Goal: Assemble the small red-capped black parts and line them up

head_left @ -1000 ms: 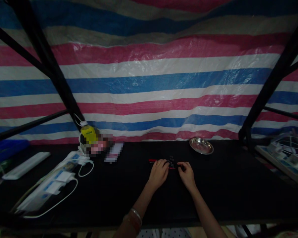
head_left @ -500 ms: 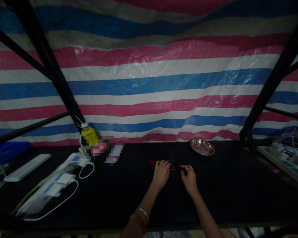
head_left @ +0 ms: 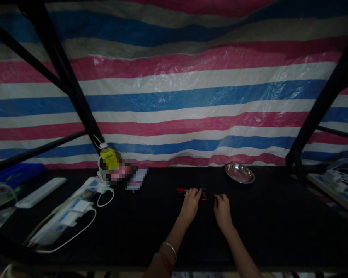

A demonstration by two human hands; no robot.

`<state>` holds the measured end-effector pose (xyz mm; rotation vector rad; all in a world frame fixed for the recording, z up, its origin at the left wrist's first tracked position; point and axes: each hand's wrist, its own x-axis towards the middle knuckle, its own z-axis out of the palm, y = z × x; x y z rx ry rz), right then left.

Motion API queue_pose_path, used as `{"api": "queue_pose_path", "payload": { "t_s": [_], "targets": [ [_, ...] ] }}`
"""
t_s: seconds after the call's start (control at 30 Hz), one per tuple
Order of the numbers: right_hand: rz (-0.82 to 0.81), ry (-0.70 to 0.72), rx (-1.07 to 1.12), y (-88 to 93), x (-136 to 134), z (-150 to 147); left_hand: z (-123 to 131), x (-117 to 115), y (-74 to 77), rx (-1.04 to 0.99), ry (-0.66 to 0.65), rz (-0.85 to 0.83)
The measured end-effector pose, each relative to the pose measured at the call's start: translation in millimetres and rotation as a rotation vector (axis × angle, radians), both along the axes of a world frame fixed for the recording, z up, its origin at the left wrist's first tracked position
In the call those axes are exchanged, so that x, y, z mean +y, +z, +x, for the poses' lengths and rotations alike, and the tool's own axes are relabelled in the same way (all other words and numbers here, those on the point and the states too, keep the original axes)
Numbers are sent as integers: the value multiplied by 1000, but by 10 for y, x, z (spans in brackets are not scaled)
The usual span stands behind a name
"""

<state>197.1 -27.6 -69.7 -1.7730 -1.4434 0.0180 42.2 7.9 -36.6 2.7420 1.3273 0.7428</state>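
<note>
Several slim black and red pen-like sticks lie side by side on the black tabletop, their dark parts hard to tell from the surface. My left hand is over their middle, fingers bent down around them, with red ends showing to its left and dark ends to its right. Just right of these, and apart from them, my right hand is low over the table with thumb and fingertips drawn together. Anything within that pinch is too dark to make out. A silver bangle and a reddish band circle my left wrist.
A shiny metal dish sits at the back right. On the left are a white power strip with plugs and looping cables, a long white object and a yellow-labelled bottle. Black frame posts flank a striped sheet.
My right hand has drawn its fingers closer together, and the dark thing seen at its fingertips no longer shows clearly. My left hand stays on the sticks. The whole view has shifted slightly.
</note>
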Motion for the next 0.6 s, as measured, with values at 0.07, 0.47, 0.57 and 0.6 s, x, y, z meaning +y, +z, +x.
{"api": "queue_pose_path", "payload": {
  "t_s": [0.07, 0.47, 0.57, 0.6],
  "targets": [
    [-38, 14, -51, 1, -6, -10, -13, 2, -15, -56, 19, 4],
    [169, 125, 509, 376, 415, -118, -30, -22, 5, -311, -40, 173],
    [224, 186, 750, 376, 371, -392, -57, -41, -6, -339, -59, 221],
    [232, 204, 777, 356, 342, -473, -64, -46, -9, -342, -60, 229]
  ]
}}
